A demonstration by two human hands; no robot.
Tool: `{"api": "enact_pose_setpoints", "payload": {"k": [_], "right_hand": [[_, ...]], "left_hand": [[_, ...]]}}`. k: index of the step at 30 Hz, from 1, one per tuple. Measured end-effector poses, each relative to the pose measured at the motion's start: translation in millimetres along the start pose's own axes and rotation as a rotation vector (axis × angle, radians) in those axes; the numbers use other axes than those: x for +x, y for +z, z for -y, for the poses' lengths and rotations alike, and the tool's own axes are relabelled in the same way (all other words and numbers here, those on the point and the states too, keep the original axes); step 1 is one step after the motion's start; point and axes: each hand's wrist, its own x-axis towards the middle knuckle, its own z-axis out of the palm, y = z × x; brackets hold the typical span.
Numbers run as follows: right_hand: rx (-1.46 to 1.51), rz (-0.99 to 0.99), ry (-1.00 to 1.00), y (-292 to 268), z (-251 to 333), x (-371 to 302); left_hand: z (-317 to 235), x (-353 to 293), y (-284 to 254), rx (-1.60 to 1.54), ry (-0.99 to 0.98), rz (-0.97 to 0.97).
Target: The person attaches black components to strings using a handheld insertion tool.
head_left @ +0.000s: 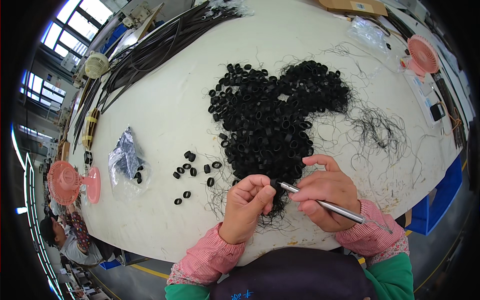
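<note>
Pinched between the thumb and fingertips of the left hand [247,206] is a small black ring [275,183], partly hidden by those fingers. Closed around a slim silver metal tool [336,209], the right hand [327,192] points its front end at the ring; whether the two touch, I cannot tell. Both hands are over the middle of the near edge of the white table [170,115], just in front of a big heap of black rings [267,132] that spreads back toward the far edge.

Left of the heap, a few loose rings [193,171] lie scattered. Nearer the left edge is a crumpled clear bag [129,191], dark and shiny in its upper part; some black rings show at its right side, but I cannot tell if they are inside it. Another clear bag [369,32] lies toward the far right corner, its contents unclear. At the far edge sits a cardboard box [350,6], whose inside is out of sight. Beyond the right edge, lower down, is a blue bin [436,200]; what it holds cannot be made out. Between the heap and the right edge is a tangle of black threads [381,132]
</note>
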Motion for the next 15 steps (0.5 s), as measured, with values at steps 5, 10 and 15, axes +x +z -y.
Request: {"api": "enact_pose_setpoints", "payload": {"k": [5, 10, 15], "right_hand": [[0.007, 0.009, 0.016, -3, 0, 0], [0.117, -0.079, 0.121, -4, 0, -3], [-0.032, -0.049, 0.238, 10, 0, -2]], "left_hand": [[1, 1, -2, -0.016, -0.004, -0.004], [2, 1, -3, -0.104, -0.019, 0.016], [2, 0, -3, -0.068, -0.013, 0.057]]}}
